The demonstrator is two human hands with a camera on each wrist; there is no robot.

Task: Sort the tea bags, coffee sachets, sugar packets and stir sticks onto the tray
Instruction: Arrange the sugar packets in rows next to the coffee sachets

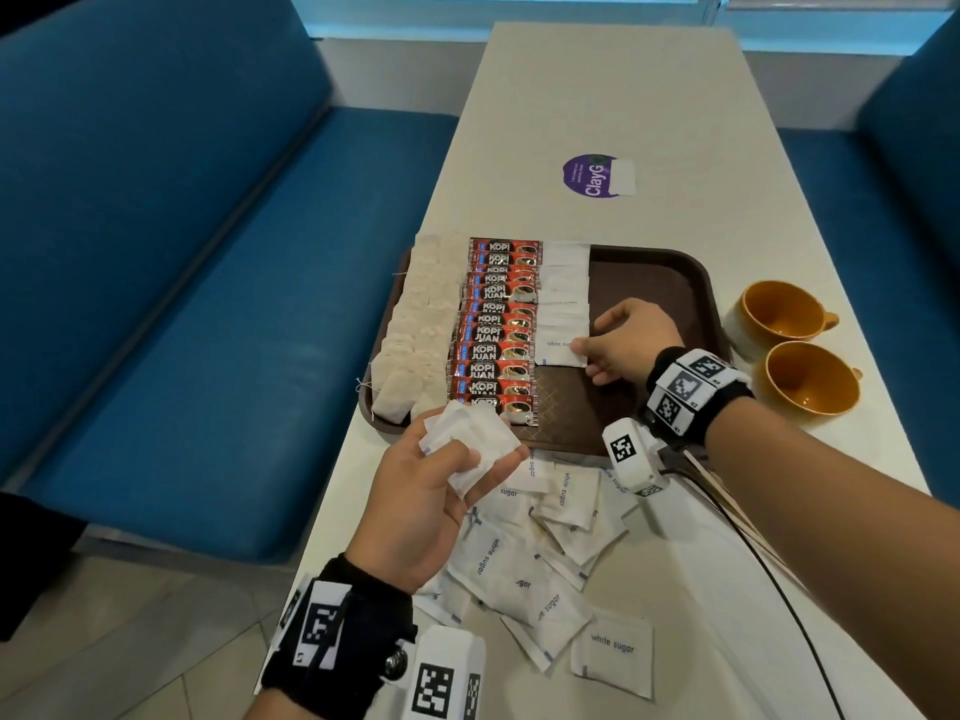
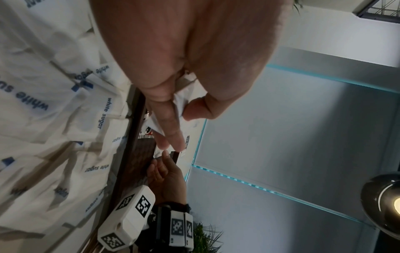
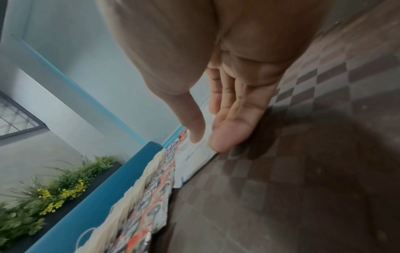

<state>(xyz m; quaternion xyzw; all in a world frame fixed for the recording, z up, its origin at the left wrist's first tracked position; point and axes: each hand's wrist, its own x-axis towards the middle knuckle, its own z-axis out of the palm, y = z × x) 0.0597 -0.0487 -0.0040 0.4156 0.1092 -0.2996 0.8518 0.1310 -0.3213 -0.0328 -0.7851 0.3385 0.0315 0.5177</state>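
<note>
Head view. Nearest the lens: left hand (image 1: 436,491), palm up over the near table edge, fingers and thumb curled round a small bunch of white sugar packets (image 1: 470,441). Loose sugar packets (image 1: 540,558) lie heaped on the white table (image 1: 597,96) between the wrists, several printed "white sugar". Brown tray (image 1: 654,283) sits mid-table. On it, from the left: a column of tea bags (image 1: 415,324), a column of red-and-black coffee sachets (image 1: 498,324), then a shorter column of sugar packets (image 1: 566,288). Right hand (image 1: 631,337) hovers low over the tray; thumb and forefinger pinch the right edge of the nearest packet in that column (image 1: 561,350). Thin wooden stir sticks (image 1: 711,475) poke out from under the right forearm, on the table beside the tray. Two orange cups (image 1: 795,350) stand right of the tray. Purple round sticker (image 1: 592,176) further up the table.

Left wrist view. Left hand (image 2: 184,68) fills the top; thumb and forefinger clamp crumpled white packets (image 2: 179,104). Loose packets (image 2: 54,119) spread at left. Right hand (image 2: 166,176) visible beyond, over the tray (image 2: 134,137).

Right wrist view. Right hand (image 3: 227,85), fingers extended downward, thumb and fingertips closing on the edge of a white packet (image 3: 194,160) lying flat on the chequered tray surface (image 3: 303,154). Coffee sachets (image 3: 151,196) and tea bags (image 3: 129,205) run alongside, blurred.
</note>
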